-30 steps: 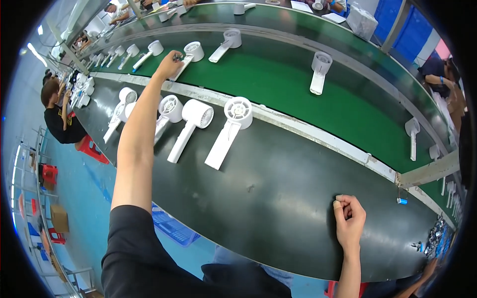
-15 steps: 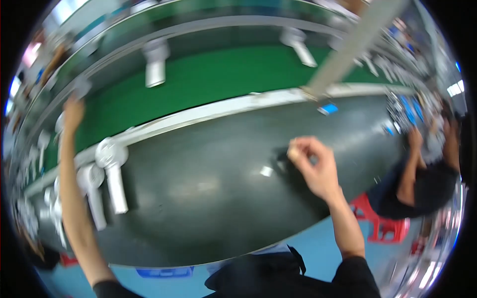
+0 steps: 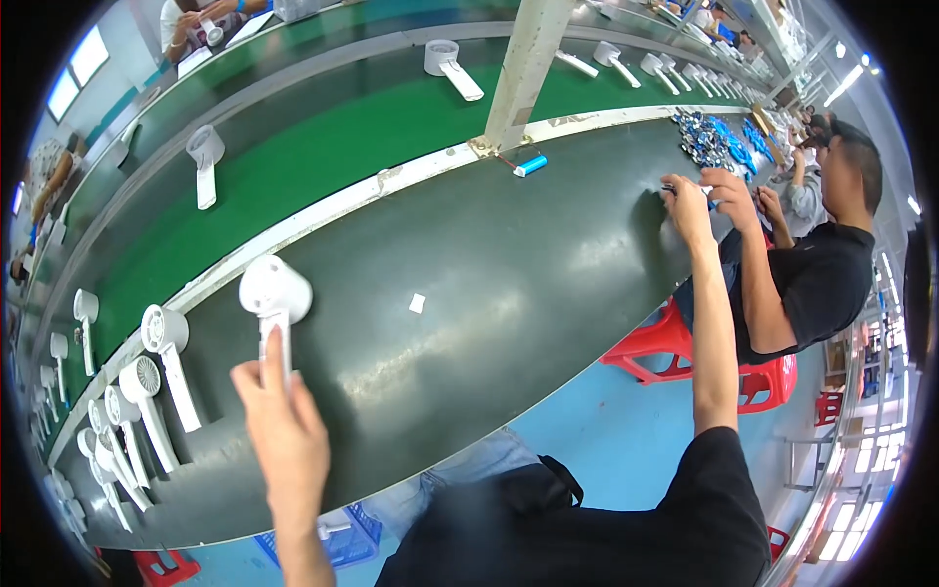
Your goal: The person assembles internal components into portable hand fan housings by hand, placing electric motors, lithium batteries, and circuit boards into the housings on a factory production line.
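Note:
My left hand point(image 3: 284, 421) is closed around the handle of a white handheld fan point(image 3: 275, 286), held over the dark table with its round head pointing away. My right hand point(image 3: 690, 210) reaches far right, its fingers pinched together beside a co-worker's hand point(image 3: 729, 196). Something small, dark and blue shows between the two hands; what my fingers hold cannot be made out. Several more white fans point(image 3: 164, 329) lie in a row on the table to the left. A small white square piece point(image 3: 417, 303) is on the table between my hands.
Beyond the white rail point(image 3: 342, 203), a green conveyor belt point(image 3: 323, 147) carries spaced white fans. A blue cylindrical cell point(image 3: 531, 166) lies by the grey post point(image 3: 523, 78). A pile of metal and blue parts point(image 3: 709, 142) is far right. A seated co-worker point(image 3: 812, 274) occupies a red stool point(image 3: 650, 338).
The view has swung to the right. My left hand has come back from the belt with a fan in it. My right hand has stretched from the table's middle to the co-worker's hand.

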The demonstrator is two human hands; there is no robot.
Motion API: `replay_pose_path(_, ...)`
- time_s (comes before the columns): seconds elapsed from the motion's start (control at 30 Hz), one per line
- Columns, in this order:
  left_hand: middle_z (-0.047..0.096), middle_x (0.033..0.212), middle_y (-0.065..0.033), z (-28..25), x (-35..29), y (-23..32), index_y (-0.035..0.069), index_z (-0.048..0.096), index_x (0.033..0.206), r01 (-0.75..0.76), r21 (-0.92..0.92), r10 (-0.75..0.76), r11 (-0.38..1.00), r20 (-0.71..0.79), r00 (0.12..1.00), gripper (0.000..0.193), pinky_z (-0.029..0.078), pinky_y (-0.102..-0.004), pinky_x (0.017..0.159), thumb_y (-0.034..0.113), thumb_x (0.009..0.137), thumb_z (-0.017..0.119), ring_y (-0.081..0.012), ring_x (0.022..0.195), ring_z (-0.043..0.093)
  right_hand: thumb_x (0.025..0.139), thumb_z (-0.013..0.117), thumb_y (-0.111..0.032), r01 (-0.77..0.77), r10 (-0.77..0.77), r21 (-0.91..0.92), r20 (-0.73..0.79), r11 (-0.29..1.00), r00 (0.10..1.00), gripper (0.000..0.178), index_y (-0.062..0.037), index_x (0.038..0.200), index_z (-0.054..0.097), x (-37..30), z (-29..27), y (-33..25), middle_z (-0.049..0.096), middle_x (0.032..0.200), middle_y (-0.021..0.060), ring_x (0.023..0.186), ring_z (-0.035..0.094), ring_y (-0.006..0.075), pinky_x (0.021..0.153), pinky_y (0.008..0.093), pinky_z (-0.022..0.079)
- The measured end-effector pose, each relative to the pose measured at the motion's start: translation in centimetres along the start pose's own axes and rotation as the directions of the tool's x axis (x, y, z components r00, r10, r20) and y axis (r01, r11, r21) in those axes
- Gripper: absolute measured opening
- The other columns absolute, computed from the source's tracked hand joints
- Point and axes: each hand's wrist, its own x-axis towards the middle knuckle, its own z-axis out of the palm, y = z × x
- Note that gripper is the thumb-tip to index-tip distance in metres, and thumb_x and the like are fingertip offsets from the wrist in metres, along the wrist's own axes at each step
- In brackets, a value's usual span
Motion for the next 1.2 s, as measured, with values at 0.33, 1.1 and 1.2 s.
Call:
replay_pose_path(0.33,0.048,0.132,-0.0265,4.1,-3.0,2.8,0.002,0.054,0.136,-0.12,0.134,0.146,0.984,-0.206,0.968,0.053,0.038,-0.0507,0.095,0.014,0.087,0.07,-0.0429,0.115,0.049,0.086,0.073,0.003,-0.255,0.066,0.925,0.247,0.28,0.967,0.026,-0.0003,0.108,0.06,-5.7,-7.0,-26.4,0.065,0.093,0.0009,0.081,0.061,0.0066,0.072,0.0217,0.049)
replay_pose_path(1.1,0.064,0.082,-0.0088,-2.2,0.1,-2.9,0.003,0.061,0.114,0.071,-0.526,-0.052,0.848,0.05,0.997,0.025,0.046,-0.0246,0.056,0.004,0.09,0.065,-0.0078,0.067,0.064,0.093,0.064,-0.005,-0.127,-0.502,0.955,0.251,0.268,0.828,0.019,0.0009,0.11,0.068,-5.4,-5.6,-42.1,0.068,0.092,0.0041,0.08,0.06,0.0081,0.073,0.0223,0.047)
replay_pose_path(1.2,0.06,0.077,-0.0078,0.0,0.6,-3.4,0.008,0.066,0.104,-0.304,-0.252,0.279,0.919,-0.128,0.952,0.02,0.05,-0.0359,0.053,0.009,0.085,0.071,-0.0256,0.058,0.061,0.088,0.068,-0.002,0.002,-0.585,0.934,0.222,0.357,0.78,0.013,0.0009,0.101,0.07,-5.4,-5.5,-42.8,0.064,0.091,0.0046,0.068,0.054,0.0083,0.062,0.0237,0.044)
